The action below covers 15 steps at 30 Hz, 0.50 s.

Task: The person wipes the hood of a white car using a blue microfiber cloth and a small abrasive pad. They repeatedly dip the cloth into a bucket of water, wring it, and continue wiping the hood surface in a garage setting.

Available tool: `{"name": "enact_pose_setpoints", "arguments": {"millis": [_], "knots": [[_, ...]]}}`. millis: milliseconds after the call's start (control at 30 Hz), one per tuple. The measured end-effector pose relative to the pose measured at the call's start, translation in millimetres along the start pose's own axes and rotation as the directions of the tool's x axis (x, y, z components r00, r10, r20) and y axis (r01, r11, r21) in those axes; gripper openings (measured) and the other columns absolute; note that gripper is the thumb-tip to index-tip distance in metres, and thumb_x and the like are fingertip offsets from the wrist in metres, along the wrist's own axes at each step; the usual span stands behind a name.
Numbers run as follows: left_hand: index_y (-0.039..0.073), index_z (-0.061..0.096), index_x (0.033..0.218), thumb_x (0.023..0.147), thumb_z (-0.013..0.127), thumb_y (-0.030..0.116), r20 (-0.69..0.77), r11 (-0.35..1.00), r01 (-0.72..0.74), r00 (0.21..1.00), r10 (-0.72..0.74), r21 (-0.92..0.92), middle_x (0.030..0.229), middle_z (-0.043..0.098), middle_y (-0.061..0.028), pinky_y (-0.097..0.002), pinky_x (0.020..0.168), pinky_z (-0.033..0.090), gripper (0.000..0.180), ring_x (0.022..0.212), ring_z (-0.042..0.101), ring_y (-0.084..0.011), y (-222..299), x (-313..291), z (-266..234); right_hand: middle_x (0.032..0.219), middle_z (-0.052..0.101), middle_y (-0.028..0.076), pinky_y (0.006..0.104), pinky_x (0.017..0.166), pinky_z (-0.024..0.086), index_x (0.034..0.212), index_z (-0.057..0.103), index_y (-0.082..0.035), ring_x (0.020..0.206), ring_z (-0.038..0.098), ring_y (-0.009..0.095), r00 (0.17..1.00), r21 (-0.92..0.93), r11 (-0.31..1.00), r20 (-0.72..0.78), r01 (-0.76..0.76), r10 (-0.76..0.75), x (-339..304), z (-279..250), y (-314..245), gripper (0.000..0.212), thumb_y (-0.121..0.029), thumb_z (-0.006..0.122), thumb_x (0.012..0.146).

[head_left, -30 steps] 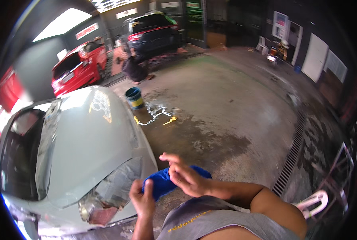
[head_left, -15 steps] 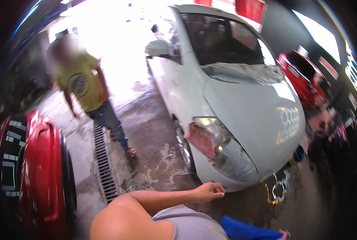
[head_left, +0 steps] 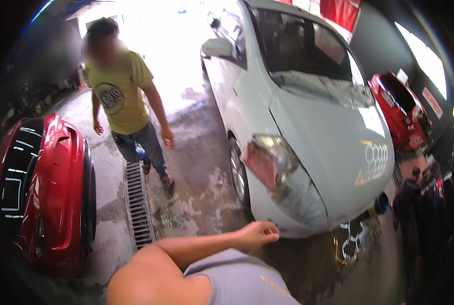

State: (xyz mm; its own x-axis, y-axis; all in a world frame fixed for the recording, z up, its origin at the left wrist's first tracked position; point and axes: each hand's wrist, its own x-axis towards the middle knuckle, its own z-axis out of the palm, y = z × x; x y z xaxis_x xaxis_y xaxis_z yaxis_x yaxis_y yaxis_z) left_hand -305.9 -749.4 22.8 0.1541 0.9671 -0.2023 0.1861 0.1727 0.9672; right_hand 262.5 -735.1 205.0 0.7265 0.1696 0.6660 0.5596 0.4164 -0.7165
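Observation:
My left arm reaches across the lower middle, bent at the elbow. At its end my left hand (head_left: 260, 235) has its fingers loosely curled, with nothing visible in them. It appears just in front of the lower front corner of a white car (head_left: 328, 127), and I cannot tell whether it touches the bumper. The headlight (head_left: 267, 145) on that corner has a pinkish-red patch (head_left: 261, 165) over part of it, and the area below looks hazy and wrinkled. Crumpled clear plastic film (head_left: 318, 87) lies along the windshield base. My right hand is out of view.
A person in a yellow shirt (head_left: 122, 96) walks beside the floor drain grate (head_left: 138, 203). A red car (head_left: 59, 198) stands at left, another red vehicle (head_left: 399, 109) at far right. The floor looks wet. A blue bucket (head_left: 382, 203) sits past the white car's front.
The person in yellow has come closer. The view has shifted, so the white car sits farther right. My right fingers and the blue cloth they held have left the lower edge of the view.

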Motion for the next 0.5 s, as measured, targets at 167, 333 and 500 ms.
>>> {"name": "enact_pose_setpoints", "arguments": {"millis": [167, 333, 500], "knots": [[0.003, 0.071, 0.121, 0.109, 0.056, 0.051, 0.233, 0.997, 0.054, 0.97, -0.066, 0.056, 0.103, 0.073, -0.0094, -0.037, 0.085, 0.054, 0.051, 0.094, 0.067, -0.0205, -1.6, 33.2, 53.2, 0.085, 0.056, -0.002, 0.0247, 0.058, 0.036, 0.124, 0.063, -0.008, 0.064, 0.043, 0.009, 0.92, -0.282, 0.951, 0.392, 0.126, -0.005, -87.3, 9.1, 0.7, 0.025, -0.019, 0.068, 0.102], [0.0, 0.064, 0.133, 0.102, 0.031, 0.081, 0.476, 0.926, 0.377, 0.82, -0.316, -0.034, 0.123, 0.073, -0.0176, -0.0457, 0.101, 0.053, 0.093, 0.117, 0.067, -0.0287, -42.5, 63.8, 121.3, 0.08, 0.058, 0.001, 0.024, 0.055, 0.035, 0.114, 0.062, -0.005, 0.062, 0.045, 0.007, 0.626, 0.051, 0.91, 0.742, -0.412, 0.242, -211.3, 48.0, 2.6, 0.018, -0.019, 0.065, 0.103], [0.004, 0.067, 0.127, 0.097, 0.034, 0.088, 0.576, 0.245, 0.584, 0.81, -0.11, -0.774, 0.122, 0.074, -0.0194, -0.0559, 0.099, 0.056, 0.095, 0.108, 0.073, -0.034, -20.8, 58.3, 145.8, 0.076, 0.067, 0.004, 0.0414, 0.086, 0.054, 0.095, 0.071, -0.008, 0.066, 0.064, 0.02, 0.129, 0.255, 0.884, 0.966, -0.392, -0.222, -272.4, 51.8, -63.9, 0.014, -0.008, 0.079, 0.084]]}}
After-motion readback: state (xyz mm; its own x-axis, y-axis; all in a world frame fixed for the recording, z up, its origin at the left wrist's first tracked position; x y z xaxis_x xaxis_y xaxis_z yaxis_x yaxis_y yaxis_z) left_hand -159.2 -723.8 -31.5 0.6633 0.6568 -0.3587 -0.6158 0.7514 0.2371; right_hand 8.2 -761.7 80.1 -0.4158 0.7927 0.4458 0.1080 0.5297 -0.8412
